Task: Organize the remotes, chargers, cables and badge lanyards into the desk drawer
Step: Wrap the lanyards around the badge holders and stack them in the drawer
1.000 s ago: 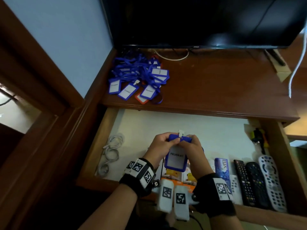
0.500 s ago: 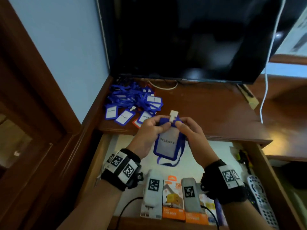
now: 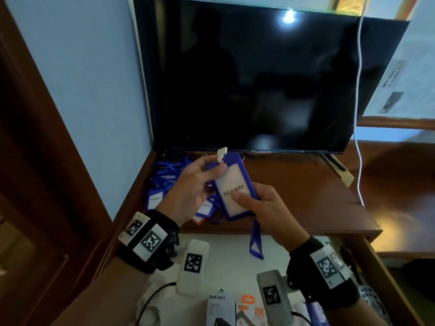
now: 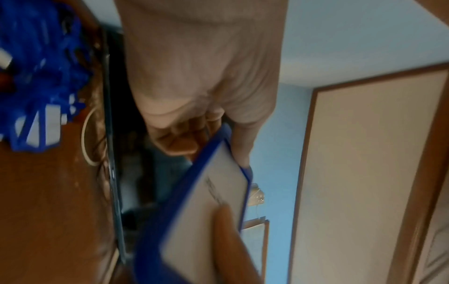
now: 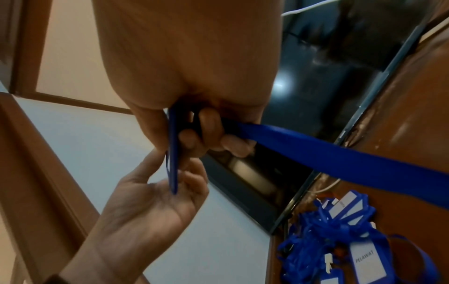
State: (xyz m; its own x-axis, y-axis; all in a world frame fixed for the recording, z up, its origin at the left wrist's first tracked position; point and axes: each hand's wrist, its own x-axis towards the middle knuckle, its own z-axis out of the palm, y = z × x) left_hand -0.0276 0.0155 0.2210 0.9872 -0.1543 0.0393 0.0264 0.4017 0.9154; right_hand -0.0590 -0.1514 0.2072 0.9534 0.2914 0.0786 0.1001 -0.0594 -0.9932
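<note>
Badge holder [image 3: 235, 187] – both hands' fingers [image 3: 244, 199] pinching edges, above desk [image 3: 306, 189] – strap [image 3: 255, 241] dangling.

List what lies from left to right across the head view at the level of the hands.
Pile of blue badge lanyards on the desk → left hand → blue badge holder marked PELAWAT, held by both hands → right hand → white cable hanging at the television's right edge.
</note>
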